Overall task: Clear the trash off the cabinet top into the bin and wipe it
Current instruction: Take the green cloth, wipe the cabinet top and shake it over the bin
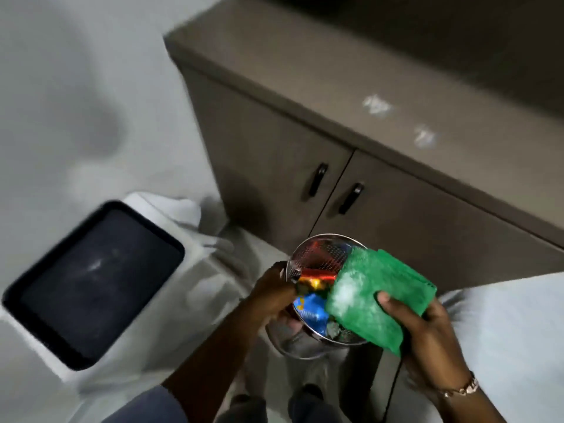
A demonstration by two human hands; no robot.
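Left hand: it is gripping the left rim of a metal strainer bowl, fingers curled shut over the edge, thumb lying on the inside.
Right hand: it is clutching a folded green cloth, the thumb pressing on top and the other fingers wrapping underneath; a bracelet is sitting on the wrist.
Strainer bowl: it is being held tilted between the two hands, in front of the cabinet doors, its open side facing the camera.
Trash: crumpled wrappers in red, orange, gold and blue are lying inside the bowl, just beside the left fingertips and touching the cloth's left edge.
Green cloth: it is covering the right part of the bowl, a whitish smear showing on its face just past the right thumb.
Bin: it is standing on the floor well to the left of the left fingers, white-sided with a dark rim, lined by a pale bag, its mouth open.
Cabinet top: brown, it is lying beyond both hands, well apart from the fingers; two small whitish patches are showing on it, blurred.
Door handles: two dark ones are sitting above the bowl.
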